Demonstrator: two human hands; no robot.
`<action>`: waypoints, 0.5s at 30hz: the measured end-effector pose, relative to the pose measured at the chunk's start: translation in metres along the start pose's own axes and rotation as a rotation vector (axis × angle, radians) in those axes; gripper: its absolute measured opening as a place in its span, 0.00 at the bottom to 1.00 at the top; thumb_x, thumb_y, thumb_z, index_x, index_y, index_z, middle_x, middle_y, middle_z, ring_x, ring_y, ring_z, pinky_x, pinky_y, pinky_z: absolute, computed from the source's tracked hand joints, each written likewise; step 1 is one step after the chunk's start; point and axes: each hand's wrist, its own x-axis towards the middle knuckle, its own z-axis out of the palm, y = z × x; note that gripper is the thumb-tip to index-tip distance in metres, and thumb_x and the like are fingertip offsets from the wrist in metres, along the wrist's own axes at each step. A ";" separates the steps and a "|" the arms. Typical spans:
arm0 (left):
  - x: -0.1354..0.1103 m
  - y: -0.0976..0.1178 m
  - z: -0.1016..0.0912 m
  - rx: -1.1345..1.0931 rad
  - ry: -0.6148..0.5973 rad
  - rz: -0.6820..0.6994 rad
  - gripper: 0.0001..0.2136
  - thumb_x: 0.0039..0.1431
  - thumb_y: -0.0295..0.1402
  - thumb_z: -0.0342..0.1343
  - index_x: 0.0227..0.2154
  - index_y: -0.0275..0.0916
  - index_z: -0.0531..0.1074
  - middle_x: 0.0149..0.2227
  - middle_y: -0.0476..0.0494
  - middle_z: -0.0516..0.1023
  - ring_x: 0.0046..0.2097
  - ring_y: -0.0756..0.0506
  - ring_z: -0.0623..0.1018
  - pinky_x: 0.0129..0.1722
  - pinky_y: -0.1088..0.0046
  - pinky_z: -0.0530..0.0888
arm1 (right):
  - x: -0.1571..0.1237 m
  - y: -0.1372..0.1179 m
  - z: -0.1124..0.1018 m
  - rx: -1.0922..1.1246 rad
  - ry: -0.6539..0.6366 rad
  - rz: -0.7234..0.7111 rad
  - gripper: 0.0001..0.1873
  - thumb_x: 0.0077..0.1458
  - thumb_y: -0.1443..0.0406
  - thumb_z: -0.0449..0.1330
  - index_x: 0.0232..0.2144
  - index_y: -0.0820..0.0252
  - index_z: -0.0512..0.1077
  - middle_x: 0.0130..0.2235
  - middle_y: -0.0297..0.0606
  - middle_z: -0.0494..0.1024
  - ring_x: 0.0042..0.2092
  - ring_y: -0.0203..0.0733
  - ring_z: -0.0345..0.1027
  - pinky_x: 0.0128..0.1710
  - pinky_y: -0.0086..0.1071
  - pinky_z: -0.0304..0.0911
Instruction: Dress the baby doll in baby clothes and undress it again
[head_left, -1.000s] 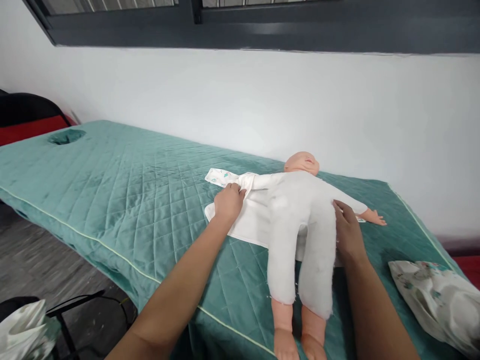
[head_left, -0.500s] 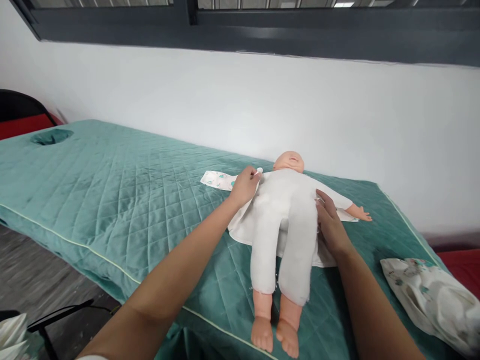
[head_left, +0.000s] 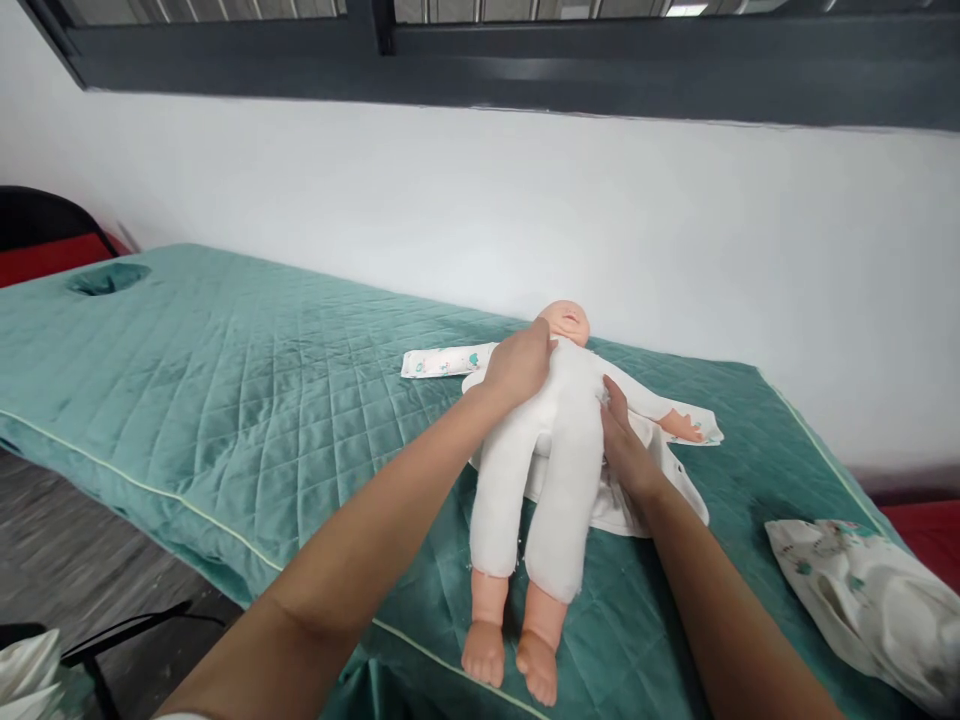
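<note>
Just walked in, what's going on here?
A person has both hands at a doll lying on a white printed garment on a green quilted bed. The left hand is at its upper chest, just below the head; the right hand is against its side. One printed sleeve lies out on the bed. A crumpled printed cloth sits at the right.

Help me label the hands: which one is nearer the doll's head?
Left. The left hand is close beside the doll's head; the right hand is lower down, at the side of the doll's white torso, farther away.
</note>
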 end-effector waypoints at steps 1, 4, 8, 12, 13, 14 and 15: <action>-0.003 0.006 -0.001 0.054 -0.019 0.007 0.11 0.72 0.34 0.40 0.47 0.37 0.66 0.44 0.35 0.80 0.43 0.40 0.79 0.40 0.67 0.69 | 0.000 -0.001 0.000 -0.016 0.008 0.017 0.48 0.61 0.39 0.50 0.73 0.52 0.42 0.75 0.35 0.42 0.75 0.52 0.36 0.73 0.46 0.39; -0.009 0.024 -0.003 0.165 -0.077 0.014 0.13 0.72 0.31 0.40 0.50 0.35 0.66 0.45 0.32 0.80 0.43 0.40 0.80 0.39 0.67 0.71 | -0.001 -0.007 0.001 -0.034 0.039 0.064 0.50 0.60 0.38 0.49 0.73 0.54 0.43 0.75 0.37 0.42 0.75 0.50 0.36 0.73 0.42 0.39; -0.020 0.043 -0.006 0.254 -0.125 0.018 0.12 0.70 0.27 0.41 0.50 0.34 0.67 0.45 0.33 0.80 0.45 0.39 0.81 0.40 0.67 0.72 | -0.004 -0.012 0.001 0.007 0.006 0.068 0.47 0.60 0.38 0.50 0.73 0.48 0.41 0.75 0.33 0.43 0.75 0.49 0.38 0.73 0.41 0.39; -0.035 0.059 -0.006 0.223 -0.140 0.036 0.10 0.65 0.23 0.46 0.45 0.35 0.70 0.42 0.33 0.79 0.42 0.37 0.81 0.38 0.66 0.71 | -0.005 -0.009 0.001 0.008 0.013 0.061 0.47 0.62 0.40 0.49 0.73 0.52 0.41 0.75 0.37 0.42 0.75 0.49 0.37 0.73 0.43 0.36; -0.038 0.063 -0.005 0.197 -0.146 0.048 0.09 0.64 0.22 0.48 0.44 0.35 0.70 0.40 0.34 0.79 0.41 0.37 0.80 0.37 0.65 0.70 | -0.005 -0.008 0.001 0.005 0.022 0.042 0.45 0.62 0.40 0.49 0.72 0.52 0.41 0.75 0.37 0.42 0.75 0.48 0.36 0.73 0.44 0.35; -0.042 0.067 -0.004 0.166 -0.150 0.064 0.09 0.63 0.22 0.49 0.43 0.35 0.70 0.38 0.35 0.78 0.40 0.36 0.80 0.37 0.65 0.70 | -0.005 -0.006 0.001 0.003 0.029 0.011 0.44 0.63 0.41 0.49 0.72 0.51 0.43 0.75 0.38 0.43 0.75 0.47 0.36 0.73 0.46 0.35; -0.045 0.071 -0.003 0.133 -0.147 0.084 0.08 0.63 0.23 0.49 0.42 0.36 0.70 0.37 0.36 0.78 0.39 0.36 0.80 0.36 0.65 0.69 | -0.005 -0.005 0.001 0.005 0.030 -0.021 0.42 0.63 0.42 0.49 0.71 0.50 0.43 0.75 0.38 0.44 0.75 0.47 0.37 0.73 0.48 0.35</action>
